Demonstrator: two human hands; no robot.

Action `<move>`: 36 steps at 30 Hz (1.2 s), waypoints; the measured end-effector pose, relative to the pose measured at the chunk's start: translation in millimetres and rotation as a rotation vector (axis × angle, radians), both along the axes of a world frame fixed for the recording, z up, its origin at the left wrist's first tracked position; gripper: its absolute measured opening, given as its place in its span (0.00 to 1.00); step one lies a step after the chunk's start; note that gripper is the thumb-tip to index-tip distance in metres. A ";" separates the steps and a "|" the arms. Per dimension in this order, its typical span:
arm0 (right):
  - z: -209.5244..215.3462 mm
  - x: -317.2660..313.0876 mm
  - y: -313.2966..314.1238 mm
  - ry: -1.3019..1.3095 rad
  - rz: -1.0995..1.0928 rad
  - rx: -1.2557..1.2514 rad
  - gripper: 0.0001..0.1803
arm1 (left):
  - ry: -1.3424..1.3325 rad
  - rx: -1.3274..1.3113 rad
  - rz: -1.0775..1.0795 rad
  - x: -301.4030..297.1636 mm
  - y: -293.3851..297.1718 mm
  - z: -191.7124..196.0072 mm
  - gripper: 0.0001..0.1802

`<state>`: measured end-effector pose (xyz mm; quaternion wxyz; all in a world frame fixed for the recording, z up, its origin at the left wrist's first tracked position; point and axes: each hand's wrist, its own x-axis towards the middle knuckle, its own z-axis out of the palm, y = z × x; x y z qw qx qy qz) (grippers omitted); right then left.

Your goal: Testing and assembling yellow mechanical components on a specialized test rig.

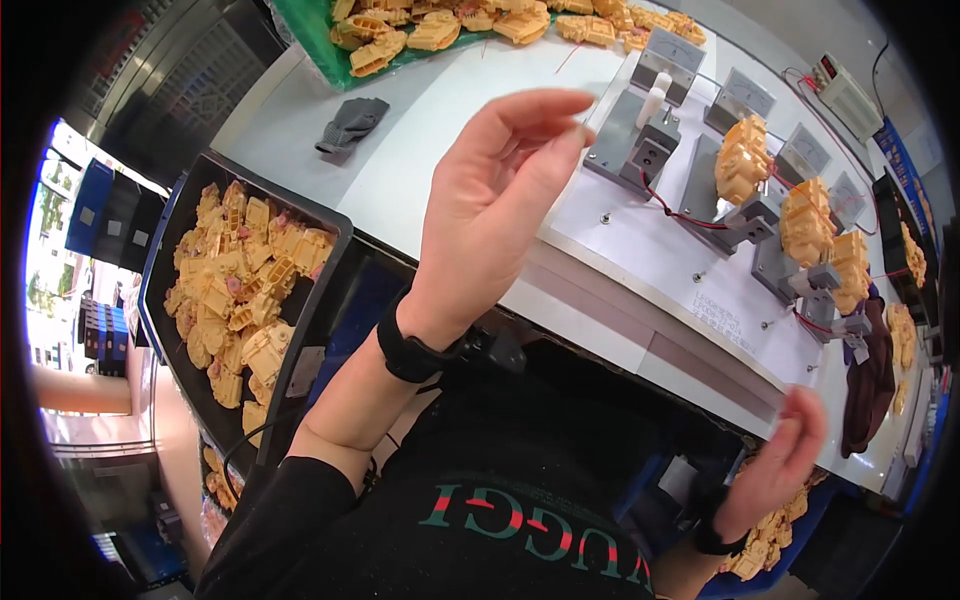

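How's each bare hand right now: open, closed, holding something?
Bare left hand: partly open, curled, nothing visibly held.
Bare right hand: loosely open, nothing visibly held.

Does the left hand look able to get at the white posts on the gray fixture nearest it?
Probably yes: the left hand reaches toward the white posts, with nothing visible standing between them, though depth is hard to judge from this single view.

At frame left, a bin (341, 224) holds parts (225, 285). On the surface (430, 95), a glove (352, 125) lies upper left of centre; at upper right, meters (668, 62) stand behind fixtures (612, 145) bearing further parts (742, 160); a cloth (868, 385) lies far right.
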<state>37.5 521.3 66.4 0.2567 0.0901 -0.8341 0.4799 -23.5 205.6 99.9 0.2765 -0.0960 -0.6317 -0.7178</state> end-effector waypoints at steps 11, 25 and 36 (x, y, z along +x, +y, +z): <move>5.0 4.5 -162.3 -0.548 0.961 -0.309 0.37 | 0.099 0.220 -0.123 -5.8 26.5 39.3 0.20; -0.2 -0.1 -173.2 -0.759 1.143 -0.685 0.27 | 0.743 -0.782 0.584 -15.3 6.2 42.1 0.17; 35.7 -39.2 -123.9 -0.465 0.919 -1.015 0.24 | 0.019 0.065 -0.093 24.1 7.4 16.2 0.12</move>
